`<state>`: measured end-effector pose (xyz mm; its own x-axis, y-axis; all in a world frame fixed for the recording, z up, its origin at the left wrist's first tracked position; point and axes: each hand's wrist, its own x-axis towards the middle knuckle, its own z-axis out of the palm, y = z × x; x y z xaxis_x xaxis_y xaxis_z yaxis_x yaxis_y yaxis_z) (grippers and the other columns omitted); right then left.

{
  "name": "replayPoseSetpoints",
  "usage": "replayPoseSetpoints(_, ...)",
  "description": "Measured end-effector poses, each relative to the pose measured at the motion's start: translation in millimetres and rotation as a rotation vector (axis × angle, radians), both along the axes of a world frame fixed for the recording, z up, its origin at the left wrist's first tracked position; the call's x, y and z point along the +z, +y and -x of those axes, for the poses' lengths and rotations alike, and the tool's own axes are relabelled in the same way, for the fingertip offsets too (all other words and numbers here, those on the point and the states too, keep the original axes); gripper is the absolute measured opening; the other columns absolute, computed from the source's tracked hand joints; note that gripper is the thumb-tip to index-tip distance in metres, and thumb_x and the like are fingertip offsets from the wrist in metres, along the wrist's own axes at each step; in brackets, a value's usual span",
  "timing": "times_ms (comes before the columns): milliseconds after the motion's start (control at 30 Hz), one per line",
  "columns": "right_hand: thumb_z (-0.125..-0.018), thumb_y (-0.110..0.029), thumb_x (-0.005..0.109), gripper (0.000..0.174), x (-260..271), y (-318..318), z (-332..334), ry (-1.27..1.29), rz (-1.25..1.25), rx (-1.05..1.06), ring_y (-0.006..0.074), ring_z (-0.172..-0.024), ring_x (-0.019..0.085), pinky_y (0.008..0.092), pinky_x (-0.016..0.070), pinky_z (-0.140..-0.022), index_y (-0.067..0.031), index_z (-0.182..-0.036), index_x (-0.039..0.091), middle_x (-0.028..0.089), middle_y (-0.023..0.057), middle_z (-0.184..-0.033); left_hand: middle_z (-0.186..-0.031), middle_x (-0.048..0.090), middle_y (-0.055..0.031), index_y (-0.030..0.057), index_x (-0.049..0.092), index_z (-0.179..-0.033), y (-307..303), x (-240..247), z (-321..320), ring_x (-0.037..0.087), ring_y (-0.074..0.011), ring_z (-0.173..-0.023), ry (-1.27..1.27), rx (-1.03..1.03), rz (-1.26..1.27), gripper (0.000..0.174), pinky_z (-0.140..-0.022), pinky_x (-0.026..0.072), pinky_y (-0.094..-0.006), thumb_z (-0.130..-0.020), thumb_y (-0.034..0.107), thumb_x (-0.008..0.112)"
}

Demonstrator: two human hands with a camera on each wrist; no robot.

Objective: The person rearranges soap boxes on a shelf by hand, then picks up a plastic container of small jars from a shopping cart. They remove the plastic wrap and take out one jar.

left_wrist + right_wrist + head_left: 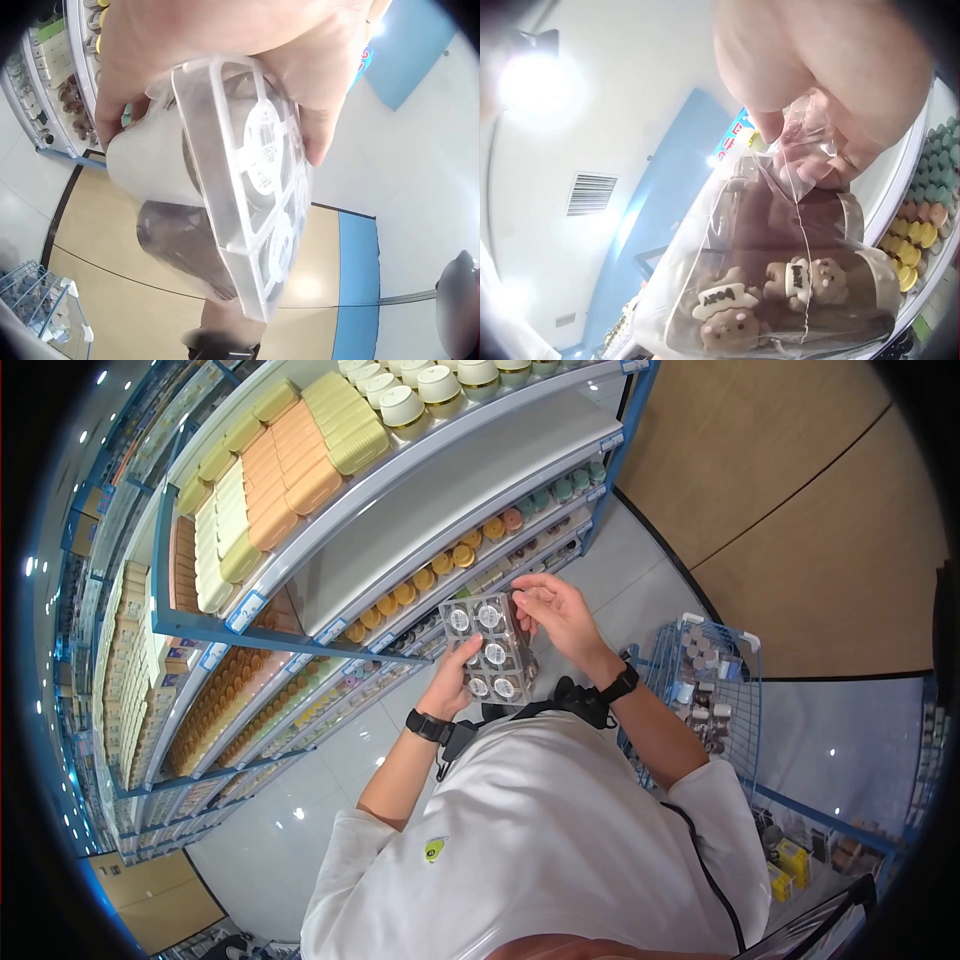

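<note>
A clear plastic package [495, 655] with round white labels is held in front of the shirt. My left hand [452, 678] grips its near side, thumb over the labelled face; in the left wrist view the left hand [225, 37] spans the clear tray [236, 195], with brown and whitish cylinders [180, 240] behind it. My right hand [562, 622] is at the package's other side. In the right wrist view the right hand [832, 75] pinches the crinkled film of the wrapping, below which brown items with bear figures [727, 315] show through.
Shelves at the left hold green, orange and white cases [290, 470], white-lidded jars [403, 410] and yellow round items [424, 578]. A blue wire basket [745, 705] with goods stands at the right. Tan panels [770, 510] rise beyond the tiled floor [345, 745].
</note>
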<state>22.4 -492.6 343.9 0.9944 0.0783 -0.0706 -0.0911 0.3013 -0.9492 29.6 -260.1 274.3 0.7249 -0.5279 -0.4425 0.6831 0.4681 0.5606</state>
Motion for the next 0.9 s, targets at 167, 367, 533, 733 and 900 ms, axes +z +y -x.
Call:
replayPoseSetpoints(167, -0.106, -0.013, 0.061, 0.023, 7, 7, -21, 0.002, 0.179, -0.091, 0.0093, -0.077, 0.059, 0.0240, 0.0461, -0.068, -0.0012, -0.123, 0.071, 0.063, -0.0012, -0.085, -0.133, 0.066, -0.0130, 0.0030, 0.047, -0.146, 1, -9, -20, 0.069, -0.0253, -0.116, -0.037, -0.029, 0.056, 0.057, -0.097, 0.0606, -0.0430, -0.100, 0.026, 0.071)
replayPoseSetpoints(367, -0.102, -0.011, 0.060, 0.023, 22, 17, -69, -0.455, 0.627, -0.230, 0.0178, -0.088, 0.062, 0.0291, 0.0493, -0.083, -0.0011, -0.116, 0.076, 0.065, 0.0050, -0.093, -0.130, 0.070, -0.0133, 0.0040, 0.058, -0.141, -1, -27, -66, 0.068, -0.0300, -0.119, -0.225, 0.020, 0.096, 0.067, -0.107, 0.0543, -0.0493, -0.096, 0.052, 0.070)
replayPoseSetpoints(533, -0.098, -0.004, 0.049, 0.038, 6, -12, -112, -0.131, 0.167, 0.352, 0.0179, -0.121, 0.061, 0.0309, 0.0473, -0.103, 0.0000, -0.130, 0.069, 0.066, 0.0078, -0.134, -0.134, 0.068, -0.0149, 0.0047, 0.055, -0.144, 1, -38, -66, 0.066, -0.0320, -0.122, -0.116, 0.161, 0.178, 0.067, -0.108, 0.0525, -0.0506, -0.098, 0.052, 0.065)
replayPoseSetpoints(733, -0.089, 0.007, 0.067, 0.059, -7, -7, -144, -0.173, 0.098, 0.613, 0.0151, -0.124, 0.060, 0.0312, 0.0483, -0.105, -0.0010, -0.146, 0.056, 0.063, 0.0100, -0.138, -0.141, 0.063, -0.0193, 0.0043, 0.051, -0.148, 8, -16, -69, 0.064, -0.0371, -0.126, -0.034, 0.220, 0.192, 0.072, -0.111, 0.0500, -0.0548, -0.101, 0.059, 0.054)
replayPoseSetpoints(900, -0.089, -0.006, 0.083, 0.058, -16, 21, -187, -0.266, 0.345, 0.642, 0.0141, -0.119, 0.060, 0.0289, 0.0499, -0.102, 0.0000, -0.142, 0.059, 0.060, 0.0076, -0.134, -0.142, 0.062, -0.0196, 0.0045, 0.049, -0.150, 38, -17, -99, 0.064, -0.0359, -0.126, 0.027, 0.177, 0.185, 0.069, -0.110, 0.0509, -0.0533, -0.105, 0.057, 0.047)
